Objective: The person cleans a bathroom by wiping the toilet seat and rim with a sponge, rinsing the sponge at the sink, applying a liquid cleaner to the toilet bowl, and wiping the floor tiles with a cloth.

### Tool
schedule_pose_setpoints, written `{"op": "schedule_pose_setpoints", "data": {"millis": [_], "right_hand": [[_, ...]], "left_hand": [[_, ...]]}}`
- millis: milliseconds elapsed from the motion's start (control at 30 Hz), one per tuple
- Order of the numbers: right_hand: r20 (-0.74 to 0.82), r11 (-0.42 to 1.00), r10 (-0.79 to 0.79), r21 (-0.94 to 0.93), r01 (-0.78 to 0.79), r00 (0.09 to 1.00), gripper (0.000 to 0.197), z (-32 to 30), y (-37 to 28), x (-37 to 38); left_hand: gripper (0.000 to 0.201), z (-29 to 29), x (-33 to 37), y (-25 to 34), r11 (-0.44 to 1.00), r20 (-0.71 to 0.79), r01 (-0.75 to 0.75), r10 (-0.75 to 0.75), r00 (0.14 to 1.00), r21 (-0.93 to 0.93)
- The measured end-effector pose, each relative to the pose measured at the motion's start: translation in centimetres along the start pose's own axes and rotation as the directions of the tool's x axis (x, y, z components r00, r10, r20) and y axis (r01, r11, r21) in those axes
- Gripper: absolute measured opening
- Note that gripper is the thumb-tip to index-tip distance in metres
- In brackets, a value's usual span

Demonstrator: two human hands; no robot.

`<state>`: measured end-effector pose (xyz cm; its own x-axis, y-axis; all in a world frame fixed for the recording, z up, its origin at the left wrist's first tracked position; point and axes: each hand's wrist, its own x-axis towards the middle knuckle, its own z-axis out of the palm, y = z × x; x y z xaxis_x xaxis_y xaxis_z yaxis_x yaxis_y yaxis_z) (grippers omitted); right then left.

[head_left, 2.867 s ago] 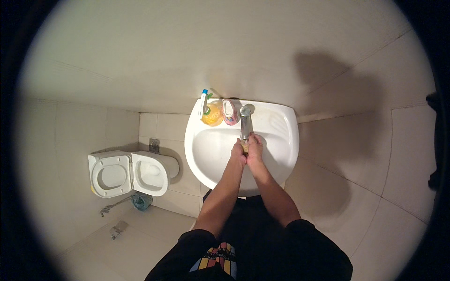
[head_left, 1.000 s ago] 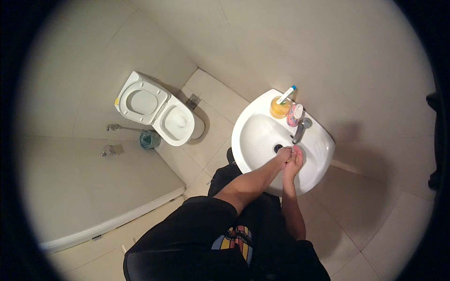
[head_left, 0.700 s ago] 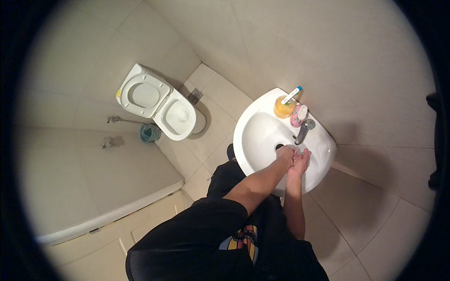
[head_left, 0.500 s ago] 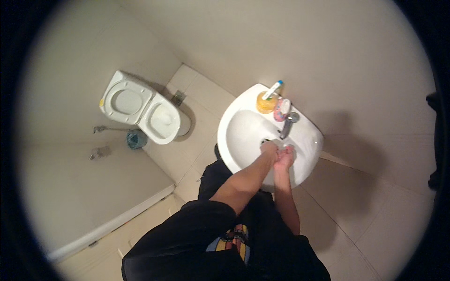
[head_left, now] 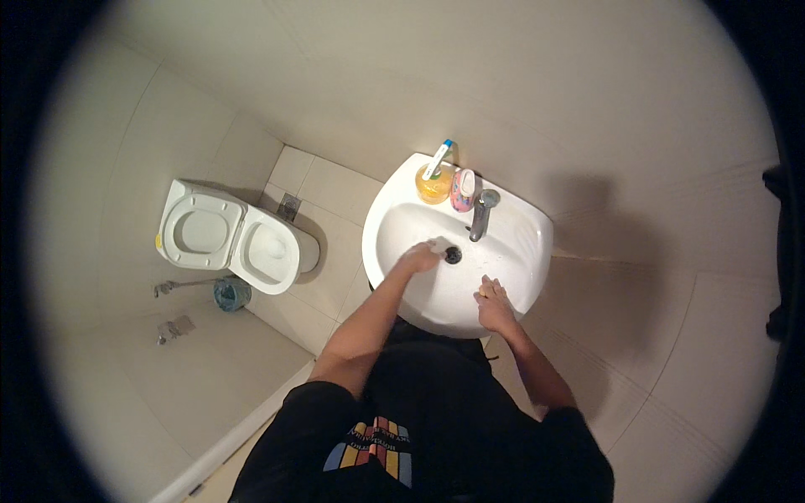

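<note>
Both my hands are over a white washbasin, apart from each other. My left hand is just left of the dark drain; its fingertips are smeared by motion, so their shape is unclear. Low over the right side of the bowl is my right hand, fingers loosely bent and slightly apart, with nothing plainly held. Between and beyond the hands stands a metal tap. I cannot make out any stream of water under its spout.
On the basin's back ledge stand a yellow pump bottle with a white and blue top, and a pink patterned container. To the left are a white toilet with its lid up, a bluish bin and a floor drain.
My hands, together under the tap before, have moved apart: the left to the left of the drain, the right nearer the basin's front right. The whole view has shifted and turned.
</note>
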<state>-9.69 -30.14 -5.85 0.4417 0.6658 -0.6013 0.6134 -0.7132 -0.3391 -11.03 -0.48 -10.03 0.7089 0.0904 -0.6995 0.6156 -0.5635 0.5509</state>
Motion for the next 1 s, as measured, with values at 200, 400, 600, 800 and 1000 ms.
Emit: {"op": "schedule_pose_setpoints", "data": {"millis": [200,400,600,800,1000], "right_hand": [[-0.002,0.895,-0.191,0.410,0.175,0.982,0.070,5.0,-11.9,6.9],[-0.831,0.729,0.295,0.514,0.451,0.471,0.066,4.2,-23.7,23.5],[-0.535,0.994,-0.014,0.087,0.071,0.845,0.062,6.0,-8.8,12.2],[-0.461,0.977,0.085,-0.137,-0.165,0.883,0.041,3.6,2.6,2.4],[-0.239,0.572,0.529,0.810,-0.134,0.814,0.027,3.3,-0.1,5.3]], "left_hand": [[0.070,-8.2,-6.5,0.2,1.000,-0.240,-0.007,0.000,0.971,-0.027],[0.053,-11.0,-8.2,1.8,0.948,-0.396,-0.239,0.141,0.907,-0.212],[0.054,-8.5,-7.9,2.0,0.984,-0.223,-0.160,0.139,0.965,-0.077],[0.058,-1.9,-6.3,1.2,0.984,-0.027,-0.177,0.178,0.984,0.035],[0.047,2.1,-6.3,2.0,0.971,0.011,-0.213,0.213,0.977,0.106]]}}
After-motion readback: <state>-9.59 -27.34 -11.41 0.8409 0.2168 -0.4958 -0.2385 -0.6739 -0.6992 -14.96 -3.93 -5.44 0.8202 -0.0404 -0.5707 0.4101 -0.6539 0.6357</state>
